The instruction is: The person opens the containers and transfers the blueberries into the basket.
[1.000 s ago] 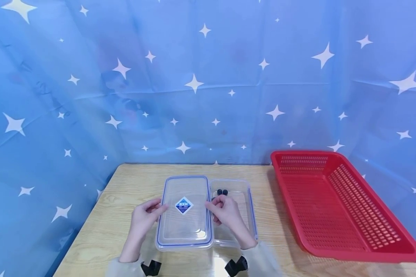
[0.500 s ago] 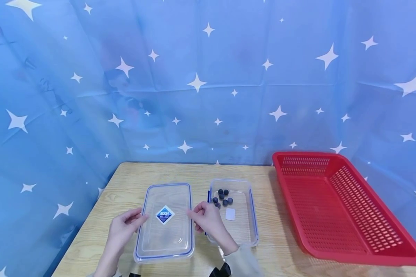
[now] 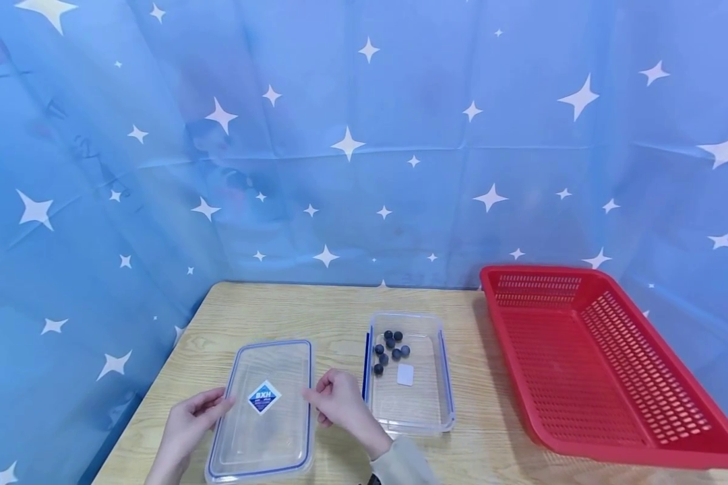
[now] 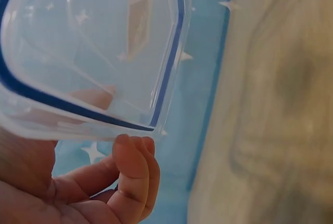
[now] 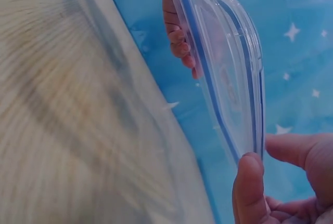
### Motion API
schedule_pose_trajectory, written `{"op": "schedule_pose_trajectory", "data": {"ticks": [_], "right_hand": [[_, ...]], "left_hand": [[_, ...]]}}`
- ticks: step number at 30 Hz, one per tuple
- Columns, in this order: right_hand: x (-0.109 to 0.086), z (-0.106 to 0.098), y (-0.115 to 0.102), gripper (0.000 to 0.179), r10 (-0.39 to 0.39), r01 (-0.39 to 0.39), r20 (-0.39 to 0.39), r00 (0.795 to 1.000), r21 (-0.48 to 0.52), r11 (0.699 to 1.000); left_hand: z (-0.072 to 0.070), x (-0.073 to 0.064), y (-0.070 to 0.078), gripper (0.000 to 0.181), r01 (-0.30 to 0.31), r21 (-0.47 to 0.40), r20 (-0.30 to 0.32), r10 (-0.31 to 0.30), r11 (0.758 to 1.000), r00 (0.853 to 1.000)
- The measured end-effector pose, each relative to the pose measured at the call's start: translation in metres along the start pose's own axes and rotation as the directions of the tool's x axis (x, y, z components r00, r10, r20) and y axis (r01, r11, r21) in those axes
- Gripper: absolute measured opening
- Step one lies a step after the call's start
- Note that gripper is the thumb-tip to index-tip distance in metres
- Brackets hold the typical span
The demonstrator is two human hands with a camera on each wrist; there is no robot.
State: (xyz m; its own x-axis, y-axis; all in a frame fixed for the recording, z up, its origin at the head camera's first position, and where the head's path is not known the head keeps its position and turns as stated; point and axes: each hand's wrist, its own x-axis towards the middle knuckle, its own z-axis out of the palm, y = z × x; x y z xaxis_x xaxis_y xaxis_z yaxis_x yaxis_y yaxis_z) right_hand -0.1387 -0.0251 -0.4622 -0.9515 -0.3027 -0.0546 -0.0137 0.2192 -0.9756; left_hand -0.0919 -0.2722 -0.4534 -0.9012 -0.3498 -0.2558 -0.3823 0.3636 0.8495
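A clear plastic lid with a blue seal and a blue-and-white diamond label is held at the front left of the table. My left hand pinches its left edge, and my right hand pinches the right edge. The right wrist view shows the lid raised off the wooden table, between thumb and fingers. To the right stands the uncovered clear food container, with several dark round blueberries towards its back left and a white square on its floor.
A large red plastic basket with perforated sides stands on the right of the wooden table. Behind the table hangs a blue curtain with white stars.
Both hands have carried the lid left and towards the front, away from the container's left side. The blueberries and white square have come into full view.
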Motion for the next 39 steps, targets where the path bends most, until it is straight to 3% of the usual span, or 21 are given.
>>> {"op": "schedule_pose_trajectory", "data": {"ticks": [6, 15, 22, 30, 39], "right_hand": [[-0.001, 0.011, 0.01, 0.025, 0.046, -0.045, 0.028, 0.999, -0.03, 0.999], [-0.004, 0.019, 0.023, 0.026, 0.091, -0.085, 0.047, 0.995, -0.103, 0.991], [-0.003, 0.022, 0.035, 0.031, 0.074, -0.06, 0.066, 0.995, -0.191, 0.98], [-0.002, 0.025, 0.035, 0.041, 0.072, -0.05, 0.063, 0.995, -0.288, 0.956], [0.001, 0.029, 0.032, 0.046, 0.074, -0.026, 0.085, 0.994, -0.466, 0.884]], "left_hand": [[0.0, 0.004, -0.018, 0.06, 0.029, 0.012, 0.01, -0.029, 1.0, 1.0], [0.007, 0.01, -0.038, 0.051, -0.007, 0.014, 0.016, 0.006, 1.0, 1.0], [0.015, 0.012, -0.043, 0.044, -0.06, 0.107, 0.02, 0.059, 0.992, 0.998], [0.019, 0.016, -0.039, 0.035, -0.139, 0.267, 0.019, 0.139, 0.953, 0.99], [0.025, 0.017, -0.035, 0.034, -0.212, 0.398, -0.002, 0.232, 0.892, 0.973]]}}
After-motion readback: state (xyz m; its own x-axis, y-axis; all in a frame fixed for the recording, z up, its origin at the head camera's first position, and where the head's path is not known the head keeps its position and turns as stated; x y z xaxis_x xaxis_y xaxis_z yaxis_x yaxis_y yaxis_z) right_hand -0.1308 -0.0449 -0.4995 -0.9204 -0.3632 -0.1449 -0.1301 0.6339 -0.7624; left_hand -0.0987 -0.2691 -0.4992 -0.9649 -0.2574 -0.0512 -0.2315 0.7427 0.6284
